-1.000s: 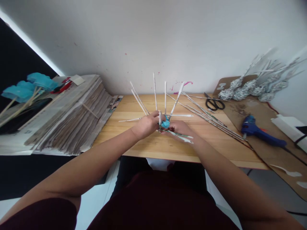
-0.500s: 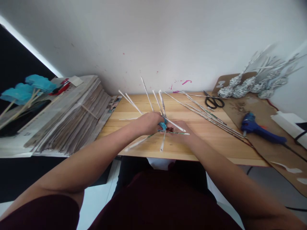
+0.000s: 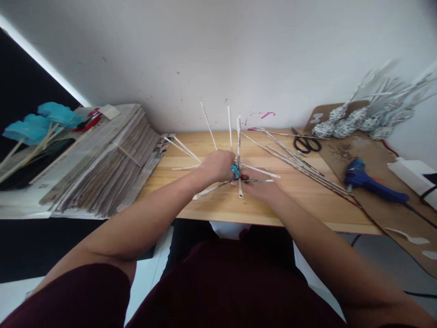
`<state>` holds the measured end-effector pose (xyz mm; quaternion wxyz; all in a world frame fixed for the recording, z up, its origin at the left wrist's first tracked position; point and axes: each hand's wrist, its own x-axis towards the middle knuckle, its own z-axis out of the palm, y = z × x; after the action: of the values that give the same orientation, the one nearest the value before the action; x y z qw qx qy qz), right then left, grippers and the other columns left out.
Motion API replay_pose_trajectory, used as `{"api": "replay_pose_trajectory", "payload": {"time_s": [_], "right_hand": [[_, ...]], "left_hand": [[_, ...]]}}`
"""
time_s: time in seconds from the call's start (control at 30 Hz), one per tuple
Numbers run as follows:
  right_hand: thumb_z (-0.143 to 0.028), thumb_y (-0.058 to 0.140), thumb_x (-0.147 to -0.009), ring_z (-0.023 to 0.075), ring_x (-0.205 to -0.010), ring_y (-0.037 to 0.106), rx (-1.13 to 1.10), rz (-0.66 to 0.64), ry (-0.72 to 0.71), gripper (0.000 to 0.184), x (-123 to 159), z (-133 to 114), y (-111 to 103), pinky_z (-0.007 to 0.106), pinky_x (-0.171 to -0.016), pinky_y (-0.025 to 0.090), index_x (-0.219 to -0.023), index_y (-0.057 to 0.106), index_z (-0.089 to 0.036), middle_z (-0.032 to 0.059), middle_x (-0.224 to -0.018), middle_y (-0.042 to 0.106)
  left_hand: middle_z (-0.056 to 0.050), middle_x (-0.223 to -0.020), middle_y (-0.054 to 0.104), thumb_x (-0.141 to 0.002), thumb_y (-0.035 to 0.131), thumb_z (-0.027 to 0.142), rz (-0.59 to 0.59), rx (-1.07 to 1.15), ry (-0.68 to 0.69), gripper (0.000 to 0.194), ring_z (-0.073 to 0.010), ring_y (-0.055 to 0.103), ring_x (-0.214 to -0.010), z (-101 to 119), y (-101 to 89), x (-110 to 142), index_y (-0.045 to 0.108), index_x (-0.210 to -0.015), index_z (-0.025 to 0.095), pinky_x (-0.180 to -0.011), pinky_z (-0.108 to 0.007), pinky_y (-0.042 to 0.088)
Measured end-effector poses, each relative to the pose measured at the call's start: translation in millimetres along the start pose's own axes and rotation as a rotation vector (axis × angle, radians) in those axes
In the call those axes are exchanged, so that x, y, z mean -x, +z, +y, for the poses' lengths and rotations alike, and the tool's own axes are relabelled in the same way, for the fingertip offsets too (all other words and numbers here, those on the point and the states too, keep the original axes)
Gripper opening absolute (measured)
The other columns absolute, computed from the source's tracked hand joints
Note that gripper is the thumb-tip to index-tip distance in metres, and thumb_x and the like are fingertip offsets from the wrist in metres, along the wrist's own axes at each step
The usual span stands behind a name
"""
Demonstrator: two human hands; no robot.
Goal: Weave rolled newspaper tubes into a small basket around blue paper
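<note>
Both my hands meet over the middle of the wooden table [image 3: 307, 191]. They grip a small star of rolled paper sticks [image 3: 238, 136] that fan outward from a blue hub [image 3: 235, 170]. My left hand [image 3: 216, 165] is closed on the left side of the hub, fingers curled round it. My right hand [image 3: 260, 184] is closed on the right side, underneath the sticks. Several sticks point up toward the wall, others lie out toward me and to the sides.
A thick stack of newspapers [image 3: 99, 159] fills the left. Loose paper sticks [image 3: 293, 161], black scissors [image 3: 306, 143], a blue glue gun [image 3: 370, 184] on cardboard [image 3: 375, 214] and woven paper pieces [image 3: 362, 118] lie at the right. Blue paper flowers [image 3: 41, 120] sit far left.
The stick star has been turned in my hands: the upright sticks swung left, then back upright, and two sticks now point toward me. Both hands stayed on the hub.
</note>
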<state>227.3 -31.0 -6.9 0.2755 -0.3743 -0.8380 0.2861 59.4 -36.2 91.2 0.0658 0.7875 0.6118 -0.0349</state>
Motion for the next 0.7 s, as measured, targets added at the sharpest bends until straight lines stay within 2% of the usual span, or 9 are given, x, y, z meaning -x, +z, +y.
{"api": "replay_pose_trajectory", "payload": {"time_s": [0.1,0.3,0.37,0.5,0.6,0.7], "right_hand": [[-0.032,0.069,-0.087,0.0189,-0.075,0.068,-0.013,0.003,0.005,0.011,0,-3,-2,0.026,-0.064,0.044,-0.085,0.075,-0.023,0.0004,-0.083,0.076],[-0.034,0.073,-0.084,0.0187,-0.071,0.068,0.038,0.092,0.001,0.013,0,-5,-5,0.026,-0.064,0.045,-0.079,0.072,-0.022,0.0010,-0.075,0.073],[-0.036,0.074,-0.083,0.0196,-0.073,0.069,0.065,0.117,0.032,0.013,1,-5,-5,0.027,-0.065,0.046,-0.086,0.072,-0.023,0.0011,-0.078,0.074],[-0.035,0.075,-0.082,0.0206,-0.078,0.071,0.018,0.177,0.091,0.032,5,-9,-7,0.028,-0.069,0.051,-0.111,0.071,-0.025,0.0013,-0.088,0.076],[-0.031,0.070,-0.085,0.0219,-0.087,0.072,0.005,0.194,0.083,0.023,6,-10,-10,0.030,-0.077,0.053,-0.107,0.073,-0.026,0.0024,-0.096,0.077],[-0.027,0.067,-0.086,0.0222,-0.090,0.072,0.023,0.138,0.093,0.025,2,-6,-15,0.030,-0.078,0.053,-0.110,0.073,-0.025,0.0034,-0.099,0.078]], "left_hand": [[-0.015,-0.098,0.076,-0.077,0.066,0.033,-0.001,-0.029,-0.013,0.028,-0.0342,0.073,-0.094,3,-1.6,-1,0.074,-0.099,0.018,-0.073,-0.037,0.054],[-0.014,-0.103,0.076,-0.077,0.067,0.038,-0.014,-0.029,-0.029,0.036,-0.0329,0.072,-0.099,0,-1.1,-2,0.073,-0.108,0.019,-0.077,-0.037,0.056],[-0.014,-0.104,0.076,-0.076,0.068,0.039,-0.024,-0.035,-0.019,0.039,-0.0333,0.072,-0.101,0,-1.4,-6,0.073,-0.110,0.020,-0.078,-0.037,0.057],[-0.016,-0.107,0.075,-0.072,0.073,0.046,-0.048,-0.070,-0.017,0.047,-0.0340,0.071,-0.105,2,-1.0,-18,0.074,-0.110,0.018,-0.081,-0.036,0.057],[-0.017,-0.107,0.074,-0.071,0.075,0.048,-0.049,-0.074,-0.029,0.050,-0.0334,0.070,-0.105,2,1.7,-22,0.074,-0.109,0.016,-0.081,-0.035,0.056],[-0.015,-0.106,0.075,-0.076,0.071,0.042,-0.008,-0.033,0.026,0.041,-0.0314,0.071,-0.105,-5,6.2,-18,0.073,-0.109,0.017,-0.081,-0.033,0.054]]}}
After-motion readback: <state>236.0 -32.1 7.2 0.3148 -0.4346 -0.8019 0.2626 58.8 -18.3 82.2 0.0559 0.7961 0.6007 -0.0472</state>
